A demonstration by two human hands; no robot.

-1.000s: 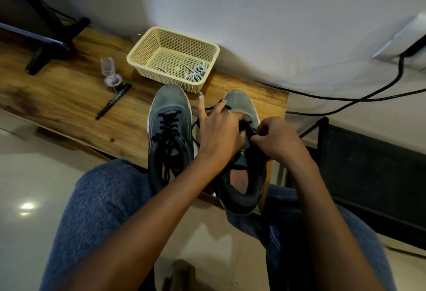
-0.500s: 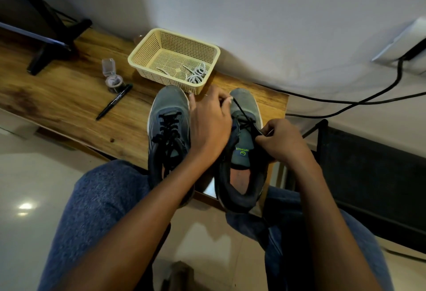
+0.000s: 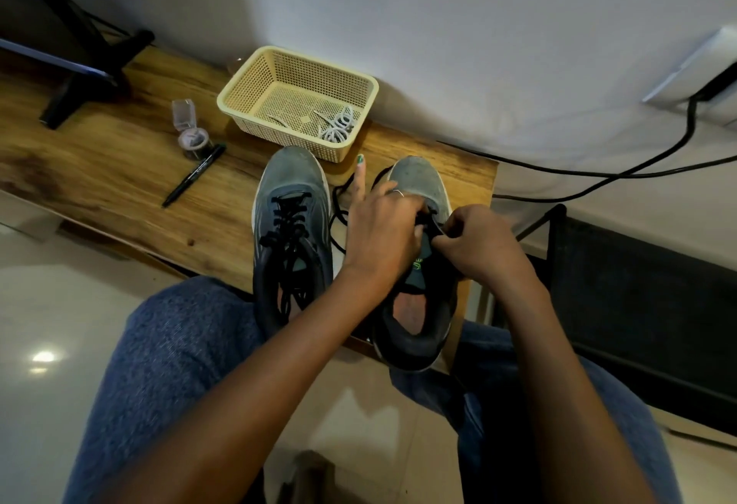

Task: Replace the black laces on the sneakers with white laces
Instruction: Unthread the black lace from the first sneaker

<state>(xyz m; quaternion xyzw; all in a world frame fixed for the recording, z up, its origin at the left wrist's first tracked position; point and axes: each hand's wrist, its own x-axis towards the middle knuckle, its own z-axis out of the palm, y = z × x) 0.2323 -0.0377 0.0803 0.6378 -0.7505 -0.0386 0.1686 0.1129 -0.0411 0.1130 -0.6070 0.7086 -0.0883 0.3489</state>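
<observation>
While both hands (image 3: 434,240) pinch the right sneaker's (image 3: 418,264) half-removed black lace (image 3: 339,208), the left sneaker (image 3: 293,236) remains laced and the white laces (image 3: 339,126) wait unused.

A home room: wooden desk (image 3: 119,180), tiled floor (image 3: 48,324), wall socket (image 3: 694,72).

Both forearms reach forward and converge. The left hand (image 3: 383,232) curls its fingers in a pinching grip, little finger straight out; the right hand (image 3: 476,242) is clenched beside it.

Hands (image 3: 430,236) on sneaker (image 3: 418,184) — black lace (image 3: 339,216)
</observation>
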